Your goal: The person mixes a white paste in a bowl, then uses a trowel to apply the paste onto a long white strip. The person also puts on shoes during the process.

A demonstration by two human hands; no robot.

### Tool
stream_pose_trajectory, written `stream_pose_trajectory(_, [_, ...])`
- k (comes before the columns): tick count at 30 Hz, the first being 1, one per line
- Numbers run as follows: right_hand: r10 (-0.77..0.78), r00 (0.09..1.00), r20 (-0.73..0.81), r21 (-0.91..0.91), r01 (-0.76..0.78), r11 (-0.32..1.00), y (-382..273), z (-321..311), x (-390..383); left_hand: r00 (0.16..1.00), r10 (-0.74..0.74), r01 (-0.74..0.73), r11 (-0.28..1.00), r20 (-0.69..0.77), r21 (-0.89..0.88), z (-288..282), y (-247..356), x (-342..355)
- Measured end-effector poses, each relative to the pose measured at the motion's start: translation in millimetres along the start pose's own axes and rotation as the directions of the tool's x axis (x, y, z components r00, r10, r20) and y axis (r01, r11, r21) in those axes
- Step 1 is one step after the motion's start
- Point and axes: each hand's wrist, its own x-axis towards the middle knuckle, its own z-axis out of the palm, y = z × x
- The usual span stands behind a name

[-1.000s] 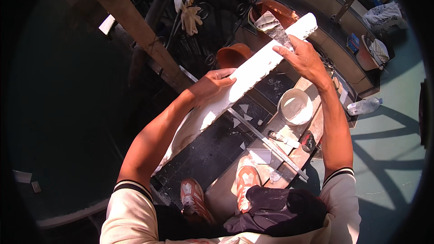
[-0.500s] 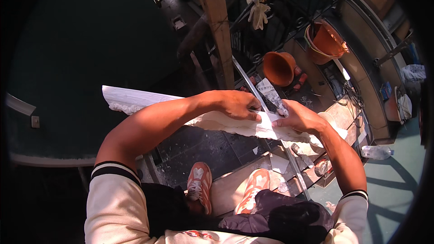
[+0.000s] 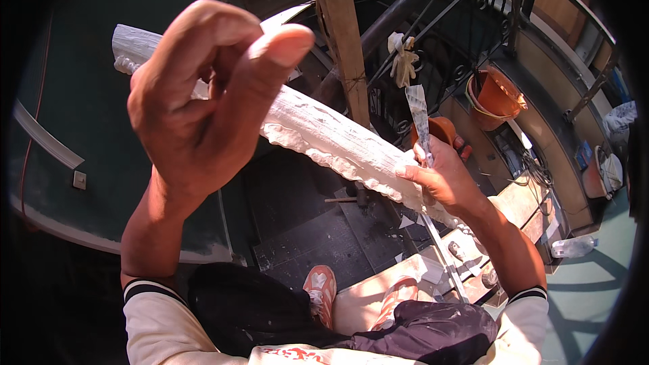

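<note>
A long white cornice moulding point(image 3: 331, 128) with thick wet plaster along its lower edge slants across in front of me. My right hand point(image 3: 443, 176) grips its right end, thumb on the top face. The same hand holds a plaster-smeared putty knife point(image 3: 419, 111), its blade pointing up and away. My left hand point(image 3: 203, 108) is raised close to the camera, in front of the moulding and hiding part of it. Its fingers are curled in toward the thumb; whatever they hold, if anything, is hidden.
A wooden post point(image 3: 341, 40) stands beyond the moulding, beside a black iron railing point(image 3: 466, 0) with gloves point(image 3: 403, 61) hung on it. Orange buckets point(image 3: 497, 98) sit at the right. A metal bar point(image 3: 443, 250) runs near my shoes point(image 3: 321, 290). A plastic bottle point(image 3: 574, 247) lies at right.
My left hand has let go of the moulding's middle and risen up and left toward the camera. The moulding's left end has tilted up. The putty knife has turned more upright.
</note>
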Motion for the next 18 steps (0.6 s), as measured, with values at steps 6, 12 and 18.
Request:
stream_pose_trajectory(6, [-0.08,0.996,-0.039,0.204,0.086,0.975,-14,31,11,0.6,-0.733,0.276,0.567,-0.322,-0.776,10,-52,-104])
stream_pose_trajectory(12, [-0.103,0.992,-0.08,0.431,0.127,0.893,-11,86,25,0.688,-0.681,0.413,0.081,0.252,-0.907,46,-35,-78])
stream_pose_trajectory(18, [-0.08,0.991,-0.111,0.641,0.133,0.756,7,116,16,0.539,-0.786,0.54,0.048,0.302,-0.84,68,-43,-65])
